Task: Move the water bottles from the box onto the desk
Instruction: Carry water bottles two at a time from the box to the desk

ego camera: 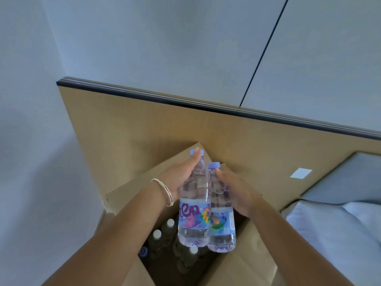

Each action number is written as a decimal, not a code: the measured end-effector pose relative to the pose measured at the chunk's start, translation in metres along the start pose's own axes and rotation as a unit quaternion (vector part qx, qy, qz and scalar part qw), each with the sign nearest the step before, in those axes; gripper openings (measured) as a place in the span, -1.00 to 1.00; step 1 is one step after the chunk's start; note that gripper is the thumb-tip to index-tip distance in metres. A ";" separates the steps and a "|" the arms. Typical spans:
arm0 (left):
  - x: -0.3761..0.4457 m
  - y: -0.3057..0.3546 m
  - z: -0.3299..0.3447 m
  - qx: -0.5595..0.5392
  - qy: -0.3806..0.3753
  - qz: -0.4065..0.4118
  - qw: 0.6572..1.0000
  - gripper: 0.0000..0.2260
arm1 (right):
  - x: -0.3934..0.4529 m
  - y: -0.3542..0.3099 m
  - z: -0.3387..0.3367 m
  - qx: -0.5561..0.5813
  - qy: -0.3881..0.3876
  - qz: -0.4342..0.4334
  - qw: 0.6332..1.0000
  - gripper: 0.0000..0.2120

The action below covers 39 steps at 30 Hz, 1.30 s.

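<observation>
Fingers of both hands hidden behind the two held water bottles (194,205). Bottles left in the cardboard box (237,267) dim, only white caps (157,234) clear. Box and both forearms cut off below. Bed (338,219) cut off at right.

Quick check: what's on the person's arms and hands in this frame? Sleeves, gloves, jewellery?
Both forearms are bare, with no sleeves or gloves in view. The left hand has a thin pale bangle at the wrist, with a ribbed section. The right hand shows no jewellery.
</observation>
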<state>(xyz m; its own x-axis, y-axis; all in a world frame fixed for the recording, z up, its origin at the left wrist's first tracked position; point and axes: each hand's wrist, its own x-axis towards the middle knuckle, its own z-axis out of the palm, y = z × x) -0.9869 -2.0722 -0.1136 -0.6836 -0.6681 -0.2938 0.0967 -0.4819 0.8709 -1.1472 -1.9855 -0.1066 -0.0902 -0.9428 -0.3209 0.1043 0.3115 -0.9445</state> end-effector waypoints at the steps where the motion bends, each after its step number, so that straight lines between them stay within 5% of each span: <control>1: 0.000 0.000 0.003 0.007 -0.008 0.004 1.000 -0.57 | -0.005 0.001 -0.002 -0.007 -0.005 0.004 1.000 -0.71; 6: -0.002 -0.002 0.022 0.039 -0.006 -0.025 0.999 -0.59 | -0.034 0.007 -0.006 0.004 0.055 0.016 0.998 -0.70; 11: -0.003 -0.010 0.045 0.048 -0.015 -0.066 0.997 -0.27 | -0.064 0.009 -0.020 0.063 0.105 0.014 0.992 -0.61; 14: -0.007 -0.013 0.065 0.058 -0.037 -0.068 0.995 -0.55 | -0.083 0.005 -0.027 0.034 0.120 0.006 0.992 -0.75; 19: -0.018 -0.020 0.109 0.091 -0.045 -0.073 0.992 -0.57 | -0.121 0.008 -0.040 -0.029 0.226 -0.040 0.973 -0.76; 23: -0.042 -0.041 0.166 0.144 -0.064 -0.098 0.983 -0.75 | -0.179 0.008 -0.059 -0.023 0.267 -0.043 0.963 -0.57; 26: -0.063 -0.063 0.209 0.169 -0.091 -0.103 0.976 -0.85 | -0.235 0.019 -0.080 -0.016 0.266 -0.035 0.963 -0.74; 30: -0.105 -0.099 0.280 0.185 -0.157 -0.116 0.963 -0.72 | -0.324 0.041 -0.110 0.005 0.275 -0.002 0.961 -0.81; 39: -0.190 -0.215 0.433 0.211 -0.232 -0.131 0.940 -0.81 | -0.541 0.115 -0.168 0.014 0.382 0.034 0.923 -0.96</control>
<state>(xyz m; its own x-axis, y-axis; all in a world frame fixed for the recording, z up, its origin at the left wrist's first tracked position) -1.1911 -1.5959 -0.0746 -0.8957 -0.1907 -0.4018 -0.3478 -0.2629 0.9000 -1.2531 -1.4195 -0.0531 -0.7545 -0.5583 -0.3449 0.1597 0.3536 -0.9217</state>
